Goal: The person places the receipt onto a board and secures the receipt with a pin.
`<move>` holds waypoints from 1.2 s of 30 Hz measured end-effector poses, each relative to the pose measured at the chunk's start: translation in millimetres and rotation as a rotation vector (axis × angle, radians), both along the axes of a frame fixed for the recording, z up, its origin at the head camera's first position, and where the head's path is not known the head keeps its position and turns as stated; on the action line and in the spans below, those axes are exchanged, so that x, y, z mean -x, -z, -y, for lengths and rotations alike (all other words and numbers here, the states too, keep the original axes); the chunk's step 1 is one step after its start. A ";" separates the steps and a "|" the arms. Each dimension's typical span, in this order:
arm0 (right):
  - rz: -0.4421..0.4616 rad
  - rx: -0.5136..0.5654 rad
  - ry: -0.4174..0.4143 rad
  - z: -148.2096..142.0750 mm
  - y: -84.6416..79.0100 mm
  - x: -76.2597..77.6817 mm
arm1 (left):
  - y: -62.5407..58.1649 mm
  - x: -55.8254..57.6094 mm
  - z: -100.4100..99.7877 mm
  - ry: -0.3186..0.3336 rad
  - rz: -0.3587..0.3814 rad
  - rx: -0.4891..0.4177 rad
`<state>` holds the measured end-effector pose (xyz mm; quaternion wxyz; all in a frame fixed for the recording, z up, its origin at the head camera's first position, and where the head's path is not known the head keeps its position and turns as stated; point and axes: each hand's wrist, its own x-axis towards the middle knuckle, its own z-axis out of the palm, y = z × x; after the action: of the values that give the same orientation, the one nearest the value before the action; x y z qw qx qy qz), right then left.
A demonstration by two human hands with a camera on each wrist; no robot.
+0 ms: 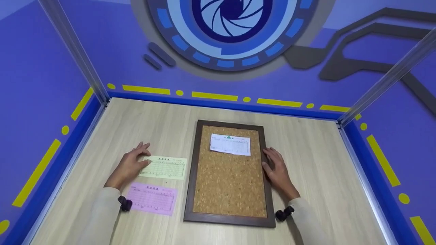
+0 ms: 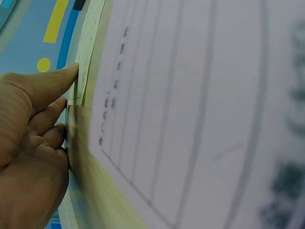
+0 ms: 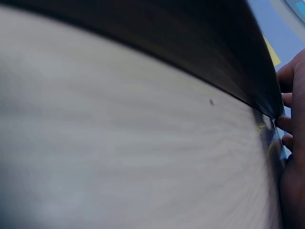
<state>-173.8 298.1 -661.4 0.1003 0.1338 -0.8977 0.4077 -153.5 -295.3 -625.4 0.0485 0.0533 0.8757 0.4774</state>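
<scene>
A dark-framed cork board lies on the table, with a white printed slip on its upper part. My right hand rests at the board's right edge, its fingertips touching the frame. On the left, a pale green printed slip lies beside the board. My left hand is at that slip's left end, thumb on the paper and the other fingers loosely bent. Just below it, a pink printed slip lies flat; it fills much of the left wrist view, where the green slip stands at the thumb tip.
The light wooden tabletop carries the board and slips. Blue panels with yellow markings enclose it at the back and both sides, with metal posts at the corners. A small black device sits on each wrist.
</scene>
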 end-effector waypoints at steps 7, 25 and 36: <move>-0.008 0.002 -0.002 0.3 -0.9 1.4 | -4.1 -0.4 -0.2 0.009 0.007 0.015; 0.015 -0.016 0.014 1.7 -1.9 -0.2 | -12.4 10.9 -3.4 0.021 -0.006 0.100; -0.007 -0.008 0.007 1.5 1.4 0.5 | -11.3 7.5 -1.5 0.026 -0.052 0.130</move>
<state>-174.3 296.7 -662.8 0.1042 0.1325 -0.8993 0.4035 -160.9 -293.8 -614.1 0.0353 0.0737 0.9051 0.4172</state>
